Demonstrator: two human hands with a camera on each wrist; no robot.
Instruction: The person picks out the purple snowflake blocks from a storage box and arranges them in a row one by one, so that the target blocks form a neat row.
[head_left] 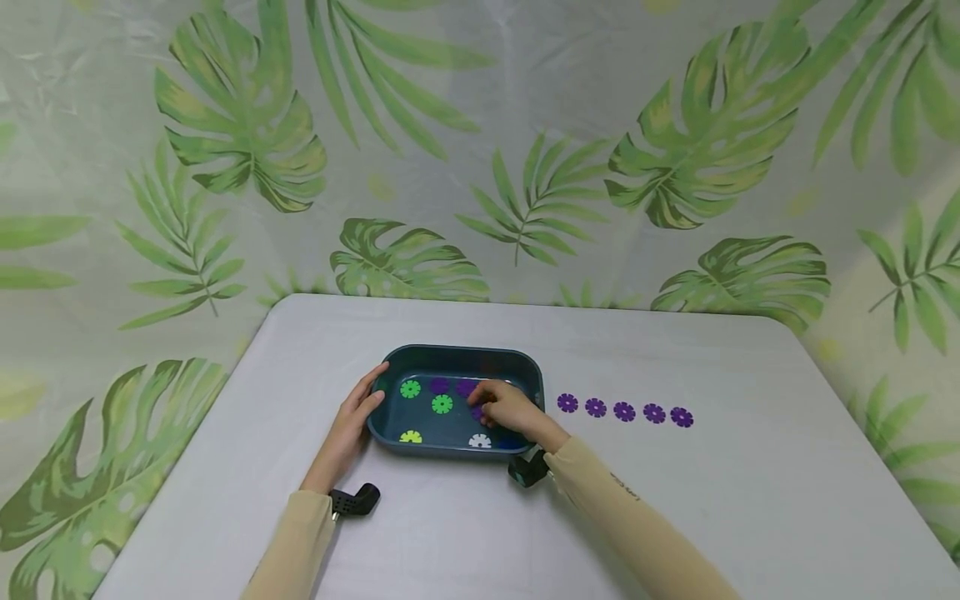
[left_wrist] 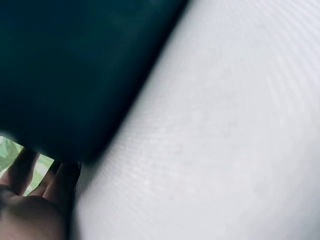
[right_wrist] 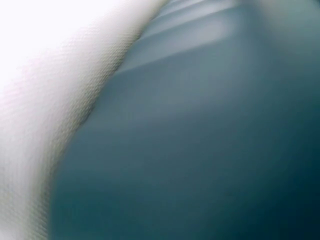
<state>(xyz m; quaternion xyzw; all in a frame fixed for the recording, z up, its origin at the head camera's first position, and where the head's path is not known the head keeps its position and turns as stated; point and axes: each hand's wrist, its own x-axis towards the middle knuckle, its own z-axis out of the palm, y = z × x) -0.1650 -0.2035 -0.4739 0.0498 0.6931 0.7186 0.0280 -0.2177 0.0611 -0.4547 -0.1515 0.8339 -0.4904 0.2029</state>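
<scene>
A dark teal rectangular tray [head_left: 420, 450] with rounded corners stands on the table. My left hand [head_left: 352, 421] rests along its left side, fingers and thumb against the rim; the left wrist view shows fingers [left_wrist: 62, 182] beside the outer wall. My right hand [head_left: 510, 408] reaches over the tray's right part with bent fingers, pinching a purple notched interlocking disc [head_left: 477, 412], partly covered. Inside lie other purple discs [head_left: 438, 386], green discs [head_left: 442, 404], a yellow disc [head_left: 410, 437] and a white disc [head_left: 480, 441]. The right wrist view is blurred and shows only the tray wall [right_wrist: 165, 150].
Right of the tray, several purple discs [head_left: 624, 412] lie in a slanting row on the white table [head_left: 450, 533]. A leaf-patterned curtain [head_left: 540, 200] hangs behind the table's far edge. Each wrist carries a black camera [head_left: 360, 500].
</scene>
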